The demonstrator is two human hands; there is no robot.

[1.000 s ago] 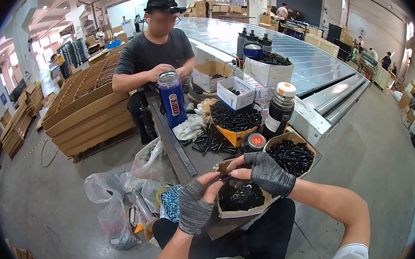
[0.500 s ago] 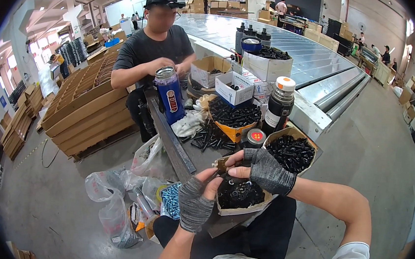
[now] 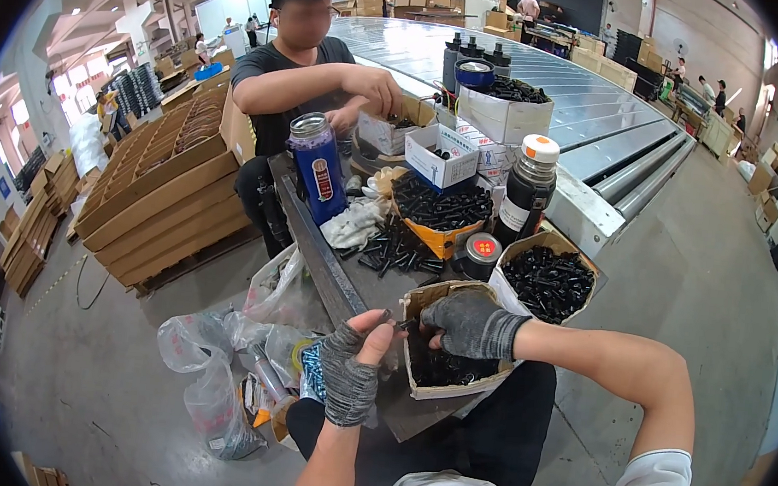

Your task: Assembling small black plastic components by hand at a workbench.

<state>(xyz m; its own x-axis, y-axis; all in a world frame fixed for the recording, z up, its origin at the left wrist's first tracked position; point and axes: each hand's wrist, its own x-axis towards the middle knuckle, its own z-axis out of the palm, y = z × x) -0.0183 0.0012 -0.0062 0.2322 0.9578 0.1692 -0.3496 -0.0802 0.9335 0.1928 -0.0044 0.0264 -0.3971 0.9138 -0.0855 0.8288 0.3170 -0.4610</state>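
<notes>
My left hand (image 3: pixel 352 369), in a grey fingerless glove, pinches a small black bolt (image 3: pixel 398 321) between thumb and fingers. My right hand (image 3: pixel 467 322), in a dark grey glove, meets it from the right and grips the same bolt. Both hands hover over the left edge of an open cardboard box (image 3: pixel 421 294) filled with black bolts. A second box of black bolts (image 3: pixel 548 280) stands just behind it to the right.
On the narrow metal table (image 3: pixel 348 286) stand a blue bottle (image 3: pixel 318 170), a black flask (image 3: pixel 526 195), a small red-lidded tin (image 3: pixel 481 251), an orange box of bolts (image 3: pixel 438 212) and loose bolts. A seated person (image 3: pixel 302 69) opposite reaches into a carton. Plastic bags (image 3: pixel 230 368) lie on the floor at the left.
My hands stay together on the bolt above the box. The person opposite has moved a hand from beside the blue bottle over to a carton on the right.
</notes>
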